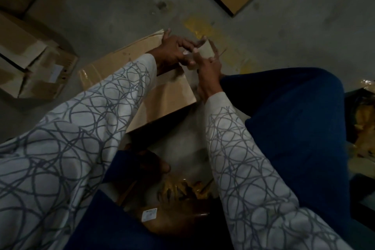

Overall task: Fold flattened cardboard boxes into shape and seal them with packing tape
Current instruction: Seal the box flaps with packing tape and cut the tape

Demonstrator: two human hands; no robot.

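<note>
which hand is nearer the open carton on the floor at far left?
Left. The left hand is at the far edge of the box being folded, on the side toward the open carton. The right hand is just past it, farther away.

Long white sleeves (60, 148) with grey looping scribbles, dark blue trousers (294, 117)
</note>
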